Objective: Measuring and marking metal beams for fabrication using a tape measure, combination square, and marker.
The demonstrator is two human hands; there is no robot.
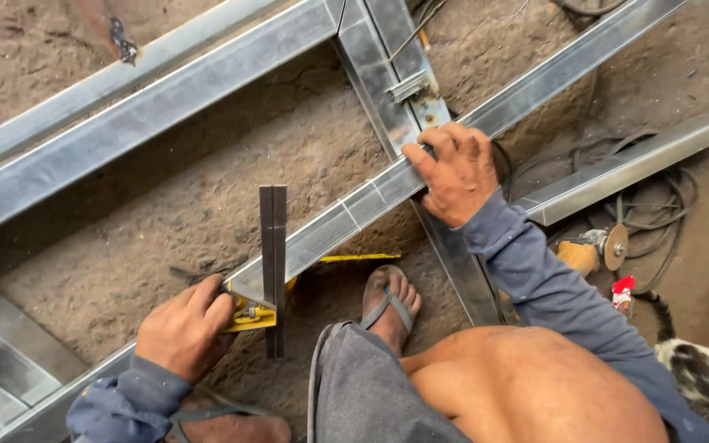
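Bare dirt floor (149,205). Left hand (184,328) closes on a yellow-handled square (272,271) at 7 o'clock; right hand (453,172) clamps the diagonal steel tube (346,217) at 1 o'clock. Slackened grip would likely shift the tube, spoiling squareness.

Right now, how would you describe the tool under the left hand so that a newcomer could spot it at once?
Start from the long metal tube crossing the dirt floor diagonally. Follow it down to its lower-left end, where the left hand presses a square against it. It is the only piece with a yellow stock and a dark flat blade standing straight across the tube.
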